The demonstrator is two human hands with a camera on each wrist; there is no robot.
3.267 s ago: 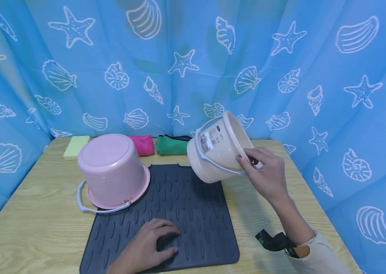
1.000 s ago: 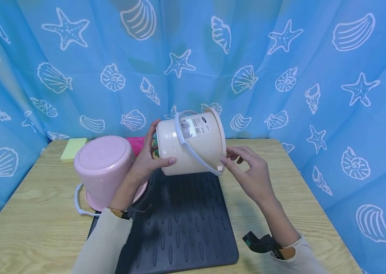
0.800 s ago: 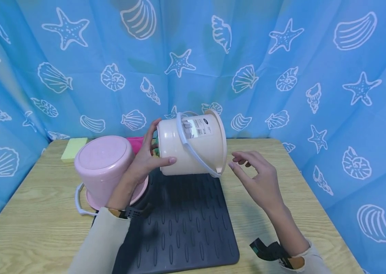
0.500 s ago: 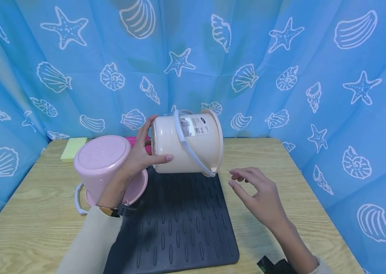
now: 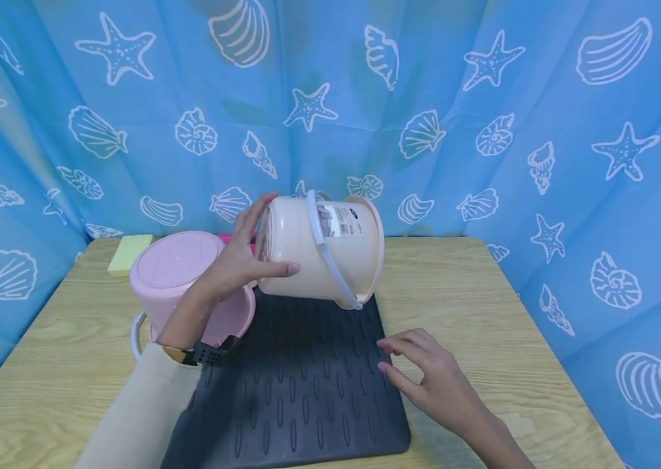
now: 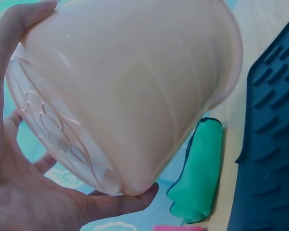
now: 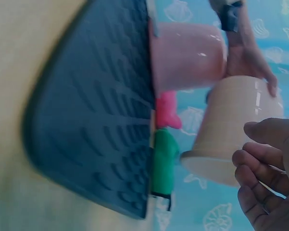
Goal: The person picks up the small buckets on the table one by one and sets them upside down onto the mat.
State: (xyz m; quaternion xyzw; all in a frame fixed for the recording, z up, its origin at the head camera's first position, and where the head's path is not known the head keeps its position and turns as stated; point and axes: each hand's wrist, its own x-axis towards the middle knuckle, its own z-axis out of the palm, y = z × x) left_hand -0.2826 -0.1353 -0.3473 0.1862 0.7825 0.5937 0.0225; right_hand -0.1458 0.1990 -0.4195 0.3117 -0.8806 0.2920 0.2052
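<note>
**Above the mat: cream bucket held on its side by one hand**

Over the far part of the dark mat [image 5: 307, 404], the cream bucket [image 5: 297, 241] appears raised, its mouth turned to the right and its base to the left. Its pale handle [image 5: 320, 238] hangs across the near side.

Step in hand, as judged: holding and turning the bucket with the left hand [image 5: 236, 260] alone. A next move would call for a steady grip at the base while the mouth end, unsupported, is brought level or taken by the other hand.

Left hand: spread wide and gripping the bucket's base end, thumb along the near wall, other fingers round the far side. Its forearm crosses in front of the upturned pink bucket [image 5: 160, 293]; contact between them cannot be confirmed.

Right hand [image 5: 432, 378]: holding nothing, fingers loosely bent and pointing left, with a narrow gap to the thumb. It is near the mat's right edge, well apart from the cream bucket; whether it touches the mat cannot be told.
</note>
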